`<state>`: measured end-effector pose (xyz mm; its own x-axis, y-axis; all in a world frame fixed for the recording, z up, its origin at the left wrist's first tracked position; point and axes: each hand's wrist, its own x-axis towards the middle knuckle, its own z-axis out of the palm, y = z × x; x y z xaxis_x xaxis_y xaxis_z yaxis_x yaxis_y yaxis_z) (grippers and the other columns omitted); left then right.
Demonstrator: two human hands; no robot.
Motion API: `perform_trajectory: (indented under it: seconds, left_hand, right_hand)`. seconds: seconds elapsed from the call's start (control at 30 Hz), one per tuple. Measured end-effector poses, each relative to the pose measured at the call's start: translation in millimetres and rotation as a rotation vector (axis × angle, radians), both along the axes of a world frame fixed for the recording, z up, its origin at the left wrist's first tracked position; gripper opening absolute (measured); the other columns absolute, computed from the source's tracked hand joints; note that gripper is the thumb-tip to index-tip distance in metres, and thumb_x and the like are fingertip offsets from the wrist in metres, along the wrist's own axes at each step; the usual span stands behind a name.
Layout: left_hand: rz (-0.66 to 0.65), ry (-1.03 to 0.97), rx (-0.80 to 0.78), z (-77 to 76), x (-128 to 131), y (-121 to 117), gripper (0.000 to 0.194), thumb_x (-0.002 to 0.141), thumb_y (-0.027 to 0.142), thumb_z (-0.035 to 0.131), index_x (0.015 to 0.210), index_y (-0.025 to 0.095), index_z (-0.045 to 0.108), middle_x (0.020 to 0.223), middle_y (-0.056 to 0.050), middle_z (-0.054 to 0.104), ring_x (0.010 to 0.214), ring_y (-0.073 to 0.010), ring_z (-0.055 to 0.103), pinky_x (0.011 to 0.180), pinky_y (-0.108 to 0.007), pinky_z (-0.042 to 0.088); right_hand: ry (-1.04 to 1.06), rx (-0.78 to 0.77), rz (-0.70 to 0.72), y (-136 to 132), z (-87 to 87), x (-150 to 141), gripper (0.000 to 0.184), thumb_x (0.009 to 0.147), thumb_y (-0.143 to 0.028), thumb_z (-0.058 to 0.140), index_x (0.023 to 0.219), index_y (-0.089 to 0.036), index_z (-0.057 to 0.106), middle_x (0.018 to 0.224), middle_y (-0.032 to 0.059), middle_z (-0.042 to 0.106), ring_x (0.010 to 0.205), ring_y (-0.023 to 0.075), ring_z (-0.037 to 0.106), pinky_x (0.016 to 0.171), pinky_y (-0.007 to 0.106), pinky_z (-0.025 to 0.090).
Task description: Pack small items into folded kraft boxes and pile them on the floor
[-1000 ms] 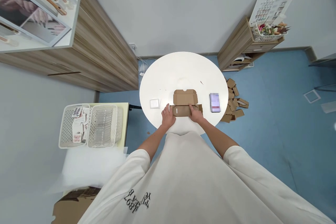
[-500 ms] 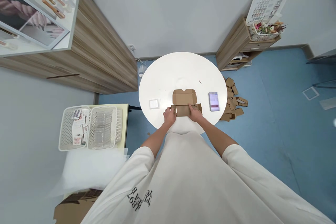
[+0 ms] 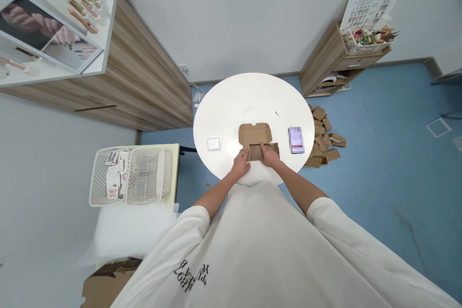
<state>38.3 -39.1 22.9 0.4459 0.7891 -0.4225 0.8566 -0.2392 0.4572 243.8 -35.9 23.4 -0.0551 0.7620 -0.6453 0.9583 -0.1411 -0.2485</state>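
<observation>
On the near part of the round white table (image 3: pixel 231 101) lies a small brown cardboard box (image 3: pixel 254 135), its flapped lid laid back away from me. My left hand (image 3: pixel 240 162) grips the box's left end, where the side flap is folded in. At the right end, my right hand (image 3: pixel 270 156) holds the near wall and corner, thumb over the inside; a flap sticks out beside it. The inside of the box shows as a bare brown panel between my hands.
A small white square packet (image 3: pixel 213 144) lies left on the table, a phone (image 3: pixel 296 140) right. Several brown boxes (image 3: pixel 323 142) are piled on the floor at right. White baskets (image 3: pixel 144 175) with clear cases and cards stand on a side table at left.
My left hand has shifted slightly right, and the left end flap of the box is now folded inward. My right hand stays at the right end. The view has shifted a little.
</observation>
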Motion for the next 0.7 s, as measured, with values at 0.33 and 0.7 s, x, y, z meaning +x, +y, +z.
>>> perform_trajectory:
  seconds: [0.33,0.7]
  left_hand:
    - [-0.134,0.209,0.035,5.2,0,10,0.049,0.093,0.023,0.048,0.141,0.025,0.049,0.127,-0.014,0.054,0.121,-0.0300,0.050,0.100,-0.043,0.040]
    - [-0.267,0.243,0.065,3.2,7,16,0.046,0.089,0.018,0.050,0.134,0.017,0.058,0.128,-0.022,0.055,0.128,-0.0356,0.040,0.105,-0.052,0.029]
  right_hand:
    - [0.006,-0.007,0.005,1,0.1,1,0.103,0.091,-0.030,0.061,0.162,-0.019,-0.012,0.136,0.0192,0.059,0.118,0.0334,0.059,0.101,0.043,0.041]
    - [0.015,-0.013,-0.001,-1,3.3,1,0.102,0.091,-0.033,0.058,0.162,-0.021,-0.014,0.140,0.0187,0.056,0.121,0.0328,0.059,0.103,0.045,0.039]
